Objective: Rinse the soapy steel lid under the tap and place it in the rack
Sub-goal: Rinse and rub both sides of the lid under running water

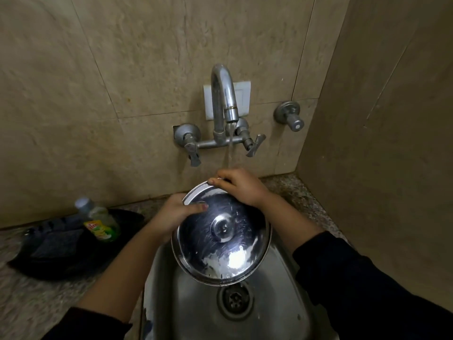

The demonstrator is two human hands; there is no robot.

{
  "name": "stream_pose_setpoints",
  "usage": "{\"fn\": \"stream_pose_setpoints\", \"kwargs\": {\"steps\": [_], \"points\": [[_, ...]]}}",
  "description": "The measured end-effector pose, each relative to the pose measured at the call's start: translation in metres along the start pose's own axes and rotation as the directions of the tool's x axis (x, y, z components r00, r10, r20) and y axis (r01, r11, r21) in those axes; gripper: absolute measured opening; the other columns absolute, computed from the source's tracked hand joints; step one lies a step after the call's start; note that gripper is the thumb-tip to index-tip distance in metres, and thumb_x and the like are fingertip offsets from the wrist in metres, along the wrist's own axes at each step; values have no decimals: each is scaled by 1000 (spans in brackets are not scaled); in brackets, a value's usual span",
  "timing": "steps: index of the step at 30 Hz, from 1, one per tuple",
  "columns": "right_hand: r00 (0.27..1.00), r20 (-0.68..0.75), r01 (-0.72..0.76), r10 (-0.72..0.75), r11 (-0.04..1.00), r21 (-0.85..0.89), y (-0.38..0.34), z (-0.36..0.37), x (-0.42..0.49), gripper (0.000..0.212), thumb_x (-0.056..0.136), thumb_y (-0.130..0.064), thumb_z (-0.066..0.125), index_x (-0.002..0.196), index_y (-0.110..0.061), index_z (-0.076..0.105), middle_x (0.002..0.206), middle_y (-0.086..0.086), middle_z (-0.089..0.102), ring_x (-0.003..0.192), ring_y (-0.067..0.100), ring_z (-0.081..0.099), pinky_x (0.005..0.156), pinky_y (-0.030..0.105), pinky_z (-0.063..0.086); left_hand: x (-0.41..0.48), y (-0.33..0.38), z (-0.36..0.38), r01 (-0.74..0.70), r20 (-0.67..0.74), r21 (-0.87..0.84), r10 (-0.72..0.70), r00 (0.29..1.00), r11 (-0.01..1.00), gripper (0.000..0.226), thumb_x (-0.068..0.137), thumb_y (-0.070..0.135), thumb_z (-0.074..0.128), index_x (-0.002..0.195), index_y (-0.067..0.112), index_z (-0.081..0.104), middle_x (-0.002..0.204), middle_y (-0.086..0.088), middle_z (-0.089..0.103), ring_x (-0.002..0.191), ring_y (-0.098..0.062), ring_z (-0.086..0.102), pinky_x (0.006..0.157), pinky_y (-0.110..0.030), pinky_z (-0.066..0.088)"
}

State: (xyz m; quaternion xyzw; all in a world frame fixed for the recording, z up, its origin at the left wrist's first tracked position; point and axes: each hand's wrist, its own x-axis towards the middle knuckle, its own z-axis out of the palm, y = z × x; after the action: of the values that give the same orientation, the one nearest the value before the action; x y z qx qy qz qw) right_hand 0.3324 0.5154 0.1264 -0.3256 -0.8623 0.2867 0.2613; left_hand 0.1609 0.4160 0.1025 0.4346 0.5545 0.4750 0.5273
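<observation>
On the speckled stone bench (pixel 49 298) at left I see a blurred bottle (pixel 101 220). My left hand (pixel 171 214) and right hand (pixel 241 186) clamp their fingers on the round, shiny steel lid (pixel 221 235), tilted over the sink (pixel 274 312) below the running tap (pixel 224 94); soap streaks its lower part.

Glossy polished steel on the lid (pixel 221 238), streaked with white suds near its lower rim. Duller brushed steel in the sink (pixel 274 312). Shiny chrome on the tap (pixel 221 94). Speckled stone along the counter (pixel 49 303). Matt beige wall tiles (pixel 122 69).
</observation>
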Motion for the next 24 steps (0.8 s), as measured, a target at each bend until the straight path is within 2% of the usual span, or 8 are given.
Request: {"fn": "stream_pose_setpoints", "kwargs": {"steps": [3,5,10,14,17,20,22,24], "points": [[989,-76,-117,126,987,108,25,-9,-13,35,94,-35,56,65,-17,56,62,-5,54,59,2,48,65,30,42,-5,-11,-2,-37,-123,-57,29,992,998,16,77,5,72,93,9,75,94,-17,75,87,-35,70,78,-43,57],[985,-99,-142,144,989,30,28,-10,-14,36,95,-38,52,75,-8,60,71,7,60,67,14,54,69,37,44,-6,-16,-3,-44,-156,-72,32,987,996,13,78,6,72,90,12,75,90,-15,76,84,-33,72,73,-40,58],[994,-52,94,-100,990,-110,1,3,-2,25,96,-31,51,92,-10,64,87,6,67,80,18,60,70,31,43,-5,-13,12,-107,-139,-43,100,985,993,18,78,6,71,96,10,74,89,-8,77,81,-24,73,69,-32,58],[915,-334,-258,226,964,-56,34,-6,-32,28,100,-29,42,101,-10,64,98,12,69,91,30,62,76,40,48,-13,-26,0,-102,-348,-281,-2,938,954,15,78,11,72,93,9,74,91,-13,76,81,-31,72,70,-40,59],[834,-462,-416,303,895,-163,43,28,-66,31,101,-25,38,119,-9,57,118,16,60,109,32,56,89,41,46,-14,-38,9,-86,-421,-341,-71,904,936,16,80,16,72,94,8,73,93,-16,76,86,-35,71,76,-44,57],[796,-503,-545,337,760,-353,44,49,-80,56,100,-40,31,148,-14,24,156,10,27,143,28,23,117,44,16,-13,-44,25,-51,-474,-356,-134,870,933,30,88,38,63,94,10,72,90,-12,76,85,-30,71,72,-39,58],[825,-446,-542,347,710,-449,45,46,-74,68,98,-52,24,152,-14,10,162,8,8,149,25,3,118,43,-4,-13,-45,31,-22,-482,-372,-172,859,928,42,90,50,53,93,12,71,80,-4,77,73,-20,73,58,-30,57],[878,-351,-472,324,707,-527,37,46,-59,73,97,-56,22,152,-12,3,162,9,-1,149,24,-5,117,43,-7,-13,-44,39,-12,-486,-401,-202,850,916,42,93,49,50,90,12,70,69,3,76,60,-12,72,46,-22,52]]}}
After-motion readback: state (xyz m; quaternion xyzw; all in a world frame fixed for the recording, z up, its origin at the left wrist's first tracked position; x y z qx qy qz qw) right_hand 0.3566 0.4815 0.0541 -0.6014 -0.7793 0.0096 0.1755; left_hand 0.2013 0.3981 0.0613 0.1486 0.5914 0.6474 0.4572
